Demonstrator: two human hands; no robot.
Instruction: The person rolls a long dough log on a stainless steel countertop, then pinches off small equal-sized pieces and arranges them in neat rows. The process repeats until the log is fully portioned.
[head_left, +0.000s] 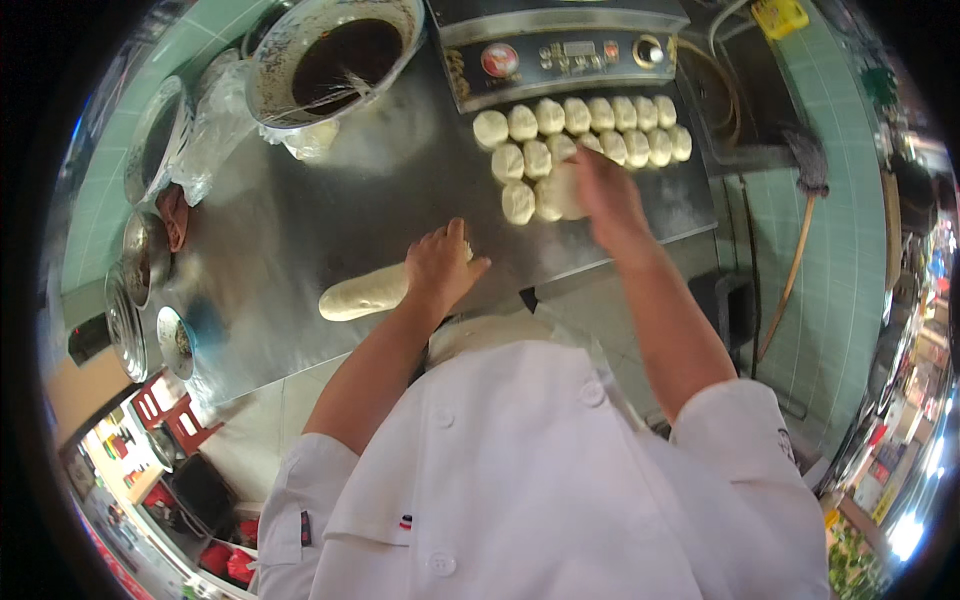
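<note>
A long roll of pale dough lies on the steel worktop near its front edge. My left hand is wrapped over the roll's right end, and a bit of dough shows beyond the fingers. To the right, my right hand is blurred, with a dough piece at its fingers. Underneath and around it, cut dough pieces stand in rows, two long ones and a shorter front one. The hand covers part of the middle and front rows.
Behind the rows stands an appliance with a control panel. A large basin of dark liquid with a whisk is at the back left. Plastic bags, a metal bowl, a glass lid and a small bowl line the left side.
</note>
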